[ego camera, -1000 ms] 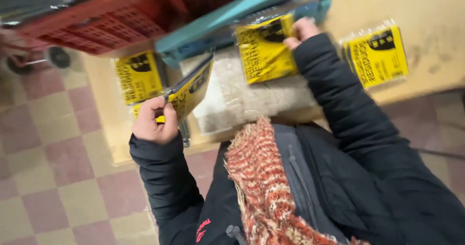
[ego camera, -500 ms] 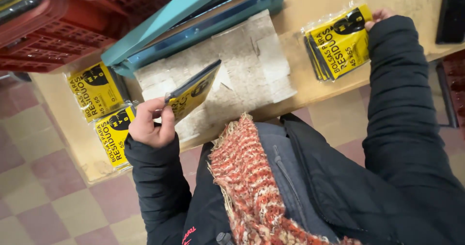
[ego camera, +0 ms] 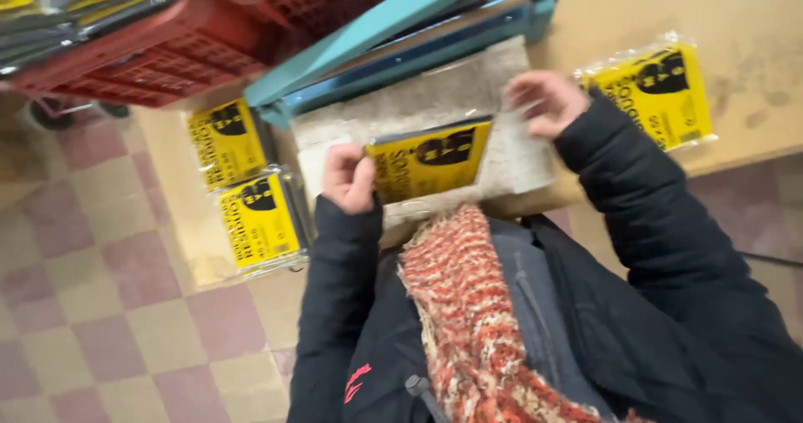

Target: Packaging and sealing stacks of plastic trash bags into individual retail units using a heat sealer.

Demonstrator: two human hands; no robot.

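Right hand returned beside yellow packet.

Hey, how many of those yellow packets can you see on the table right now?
4. One yellow packet in the left hand at centre, two at the table's left end, one at the right beyond the right hand. Stacks may hide more.

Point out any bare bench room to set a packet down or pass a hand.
Free: bare wood behind the right-side yellow packet, right of the teal sealer. Crowded: the grey mat, where the left hand holds a yellow packet and the right hand hovers; the left edge holds two packet stacks under red baskets.
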